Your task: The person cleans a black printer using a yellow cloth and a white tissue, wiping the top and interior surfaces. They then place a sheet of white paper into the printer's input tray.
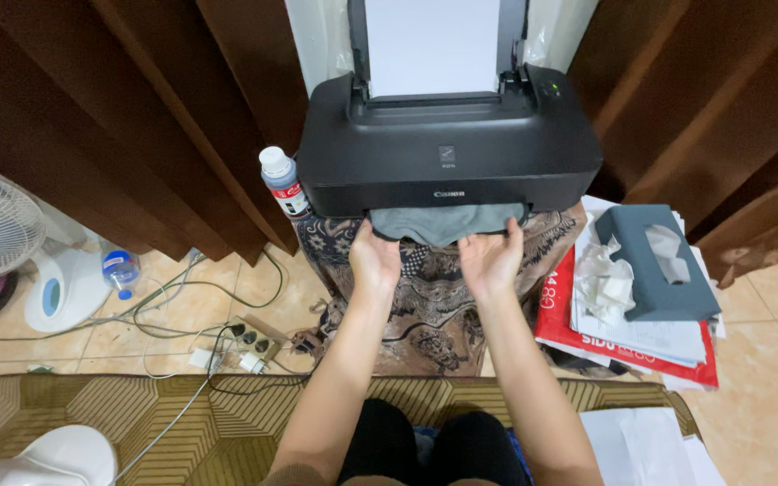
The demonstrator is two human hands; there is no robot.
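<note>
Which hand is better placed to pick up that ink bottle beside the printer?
Probably the left hand. The ink bottle stands at the printer's left front corner, on that hand's side. The right hand would have to cross over. Both hands now grip the grey cloth at the printer's front.

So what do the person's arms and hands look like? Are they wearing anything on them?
Both arms are bare, with no sleeves showing. The left hand and right hand have no gloves, and no watch or bracelet shows on the wrists. Any rings are too small to tell.
</note>
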